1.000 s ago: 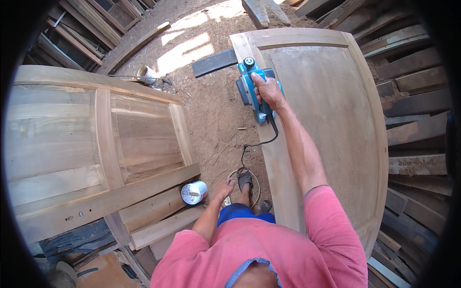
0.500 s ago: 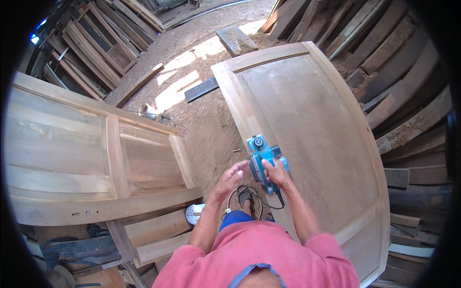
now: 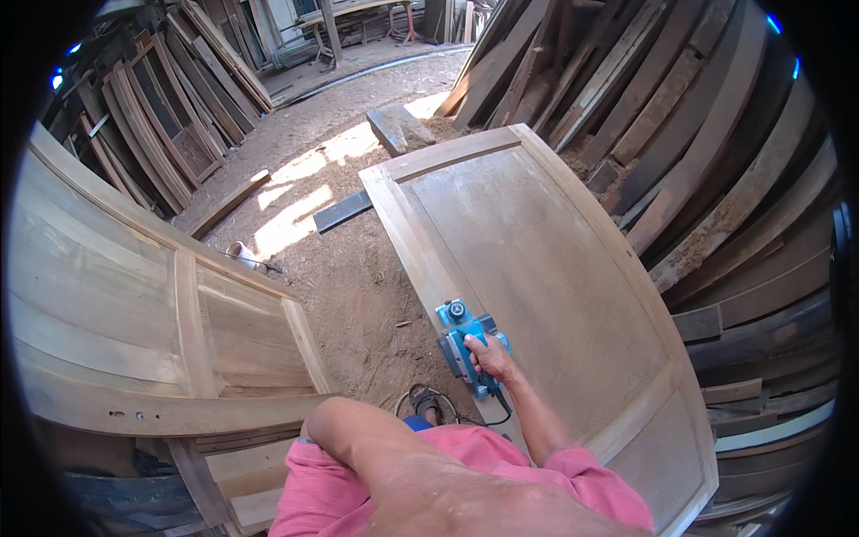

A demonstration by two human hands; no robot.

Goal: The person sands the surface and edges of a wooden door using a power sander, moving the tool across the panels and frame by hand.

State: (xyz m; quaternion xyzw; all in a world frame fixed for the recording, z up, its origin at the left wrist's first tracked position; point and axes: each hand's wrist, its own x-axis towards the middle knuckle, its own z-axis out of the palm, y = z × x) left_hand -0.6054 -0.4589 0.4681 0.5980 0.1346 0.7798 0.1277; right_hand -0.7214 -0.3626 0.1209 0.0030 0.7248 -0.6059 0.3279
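My right hand [image 3: 492, 356] is closed around the handle of a blue electric hand planer [image 3: 460, 338]. The planer sits on the left stile of a panelled wooden door [image 3: 546, 242], which lies in front of me and to my right. From the planer's rear a black cord [image 3: 501, 413] loops down beside my foot. My left arm [image 3: 358, 438] is bent up close to the camera, its elbow out to the left. The left hand itself is out of the picture.
Another panelled door [image 3: 183, 336] lies at left over stacked boards. Planks [image 3: 743, 179] lean in rows at right, and more boards [image 3: 148, 134] stand at far left. A dark wooden bar [image 3: 342, 212] and a block [image 3: 398, 130] lie by the door's far end on the shavings-strewn floor.
My left hand has left the planer's side and gone out of view as that arm bent up toward the camera. The right hand keeps its grip. The view has tilted farther ahead.
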